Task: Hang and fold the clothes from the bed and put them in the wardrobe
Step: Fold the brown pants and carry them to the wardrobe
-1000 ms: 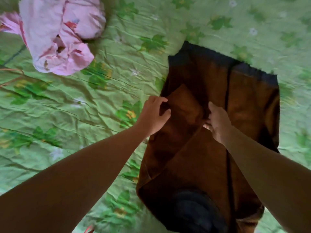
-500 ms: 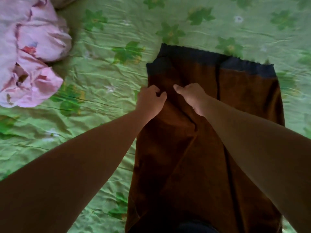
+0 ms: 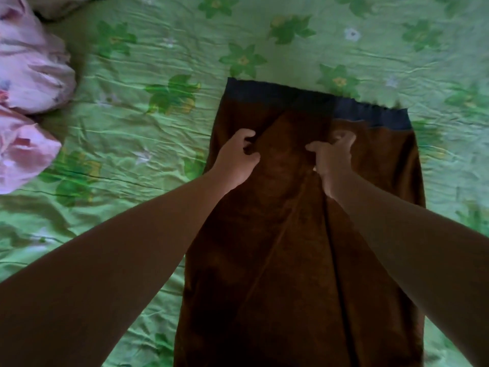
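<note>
A long brown cloth (image 3: 291, 247) lies flat on the green flower sheet (image 3: 158, 128), from the middle of the frame down to the bottom edge. Its dark blue band (image 3: 370, 115) is at the top end. The picture is a bit blurry, so I cannot tell if it is a skirt or trousers. Both arms reach out straight from the bottom corners. The left hand (image 3: 235, 160) has curled fingers and pinches a fold of the brown cloth. The right hand (image 3: 330, 160) is just beside it, with fingers bent and thumb out, and it grips the cloth too. Some pink clothes (image 3: 29, 83) sit in a heap at the upper left.
</note>
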Tool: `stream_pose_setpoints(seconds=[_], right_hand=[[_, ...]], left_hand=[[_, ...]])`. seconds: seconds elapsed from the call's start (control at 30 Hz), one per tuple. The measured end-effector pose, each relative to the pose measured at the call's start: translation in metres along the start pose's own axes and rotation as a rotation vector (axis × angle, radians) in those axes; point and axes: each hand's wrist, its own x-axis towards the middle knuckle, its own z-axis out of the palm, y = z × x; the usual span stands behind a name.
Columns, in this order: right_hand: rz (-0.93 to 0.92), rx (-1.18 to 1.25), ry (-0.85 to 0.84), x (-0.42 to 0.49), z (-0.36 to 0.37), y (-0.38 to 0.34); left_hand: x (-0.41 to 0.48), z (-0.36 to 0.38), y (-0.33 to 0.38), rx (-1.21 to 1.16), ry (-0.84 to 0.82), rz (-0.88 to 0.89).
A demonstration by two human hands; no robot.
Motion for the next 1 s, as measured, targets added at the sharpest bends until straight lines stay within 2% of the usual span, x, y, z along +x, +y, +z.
stream_pose_setpoints(seconds=[0.07, 0.17, 0.23, 0.33, 0.4, 0.47, 0.5, 0.57, 0.63, 0.77, 0.87, 0.93, 1.0], right_hand=[[-0.096, 0.042, 0.035, 0.020, 0.002, -0.012], [-0.167, -0.253, -0.087, 0.047, 0.008, -0.021], [-0.194, -0.426, -0.098, 0.058, 0.006, -0.018], [-0.315, -0.532, -0.141, 0.044, 0.000, -0.008], [-0.514, -0.834, -0.143, 0.033, -0.009, 0.004], [-0.618, -1.172, -0.185, 0.030, -0.024, 0.012], [-0.595, -1.263, -0.201, 0.031, -0.031, 0.013], [-0.524, -1.278, -0.168, 0.032, -0.035, 0.010], [-0.563, -1.252, -0.112, 0.021, -0.026, 0.011], [-0.666, -1.429, -0.083, -0.014, -0.011, 0.032], [-0.663, -1.326, 0.072, -0.023, -0.028, 0.039], [-0.502, -1.193, 0.144, -0.017, -0.048, 0.042], [-0.294, -1.285, 0.077, -0.012, -0.068, 0.049]], left_hand=[[-0.001, -0.001, -0.004, 0.075, 0.002, 0.045], [-0.008, -0.007, -0.013, 0.241, 0.018, 0.117], [-0.017, -0.011, -0.019, 0.337, 0.055, 0.163], [-0.034, -0.018, -0.029, 0.441, 0.082, 0.158], [-0.046, -0.025, -0.037, 0.487, 0.069, 0.114], [-0.056, -0.034, -0.046, 0.539, 0.034, 0.065], [-0.061, -0.039, -0.050, 0.570, 0.022, 0.045], [-0.069, -0.045, -0.057, 0.644, 0.030, 0.024], [-0.076, -0.049, -0.064, 0.690, 0.067, -0.001], [-0.089, -0.051, -0.070, 0.749, 0.129, 0.006], [-0.096, -0.051, -0.070, 0.806, 0.161, 0.002], [-0.098, -0.053, -0.068, 0.818, 0.163, -0.004], [-0.099, -0.054, -0.063, 0.868, 0.184, 0.053]])
